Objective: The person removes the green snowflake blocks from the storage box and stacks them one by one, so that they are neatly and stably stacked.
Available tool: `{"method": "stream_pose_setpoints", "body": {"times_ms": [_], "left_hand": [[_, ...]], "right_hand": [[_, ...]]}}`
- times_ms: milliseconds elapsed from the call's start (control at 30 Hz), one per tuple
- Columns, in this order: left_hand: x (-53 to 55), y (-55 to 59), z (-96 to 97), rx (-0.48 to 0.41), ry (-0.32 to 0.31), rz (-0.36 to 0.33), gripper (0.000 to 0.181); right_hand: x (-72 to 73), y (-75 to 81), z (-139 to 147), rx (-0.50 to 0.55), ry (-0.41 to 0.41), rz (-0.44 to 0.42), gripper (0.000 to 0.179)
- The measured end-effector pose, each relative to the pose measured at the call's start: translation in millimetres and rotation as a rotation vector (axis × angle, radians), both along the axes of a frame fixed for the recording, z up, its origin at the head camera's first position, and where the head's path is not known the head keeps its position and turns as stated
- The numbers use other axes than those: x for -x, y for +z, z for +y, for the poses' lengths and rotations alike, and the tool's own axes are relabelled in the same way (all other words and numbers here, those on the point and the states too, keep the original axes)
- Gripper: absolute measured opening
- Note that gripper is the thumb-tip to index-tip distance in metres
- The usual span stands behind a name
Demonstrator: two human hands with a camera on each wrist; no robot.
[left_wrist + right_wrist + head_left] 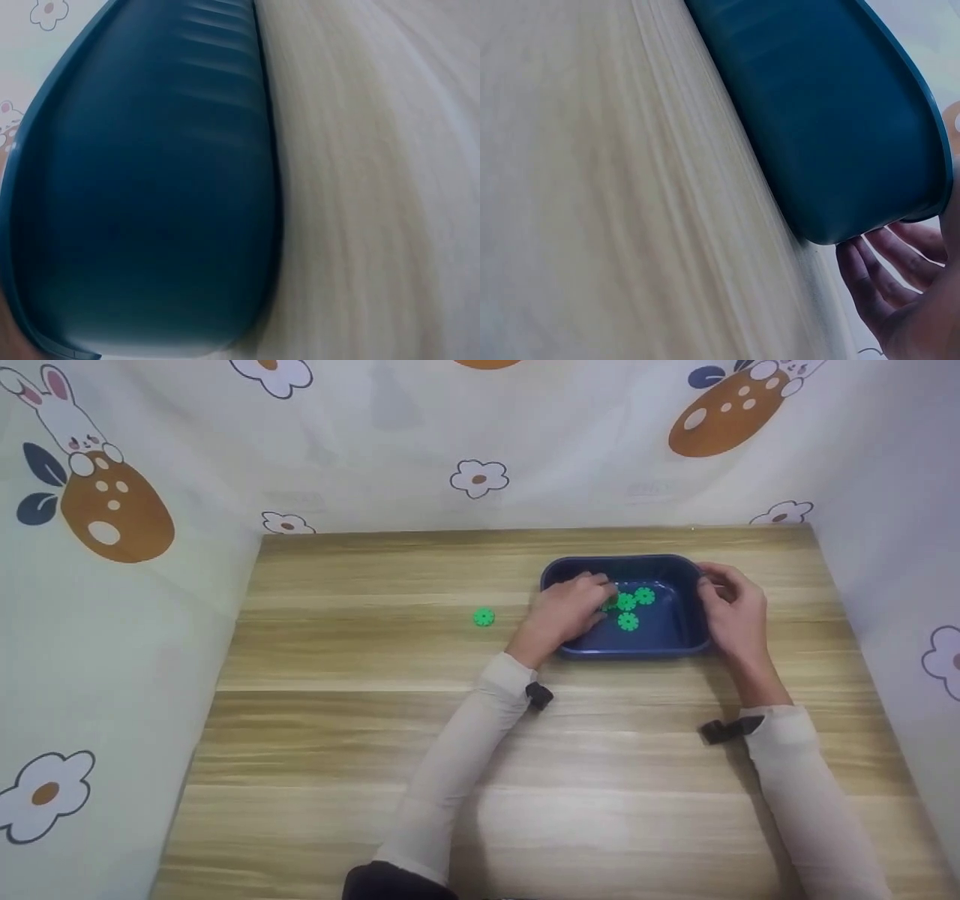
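Observation:
A dark blue rectangular tray (634, 652) stands on the table, with several small green notched discs (628, 622) lying inside it. My left hand (566, 607) reaches over the tray's left end, its bent fingers down among the discs. One green disc shows partly beside those fingertips; whether they pinch it is hidden. At the opposite end my right hand (735, 604) grips the tray's wall, thumb at the rim. In the right wrist view its fingers (862, 281) touch the outside of the tray (840, 127). The left wrist view shows mostly the tray's outer side (150, 187).
One more green disc (484, 617) lies on the wood-grain table (337, 720), left of the tray. Patterned cloth walls (390, 450) rise at the back and both sides. Each sleeve carries a black strap (538, 696) at the wrist.

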State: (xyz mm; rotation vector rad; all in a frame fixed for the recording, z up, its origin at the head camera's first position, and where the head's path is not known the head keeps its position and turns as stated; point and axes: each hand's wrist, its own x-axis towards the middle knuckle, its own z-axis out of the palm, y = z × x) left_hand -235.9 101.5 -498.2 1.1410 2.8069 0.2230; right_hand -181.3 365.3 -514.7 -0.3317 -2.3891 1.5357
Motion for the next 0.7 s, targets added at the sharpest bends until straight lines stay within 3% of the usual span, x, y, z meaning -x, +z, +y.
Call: {"method": "stream_pose_setpoints", "body": {"times_ms": [167,433,700], "left_hand": [[-2.4,-0.1,0.0,-0.032,0.008,0.011,0.024],[-2.2,0.9,-1.6,-0.053,0.017,-0.038,0.040],[-1.7,1.1,-5.9,-0.194,0.006,-0.039,0.034]], "right_hand": [[-2.3,3.3,-1.0,-0.004,0.003,-0.018,0.034],[-0.1,-1.9,3.2,-0.008,0.003,-0.018,0.034],[-0.4,-3.9,3.5,-0.002,0.011,-0.010,0.033]]}}
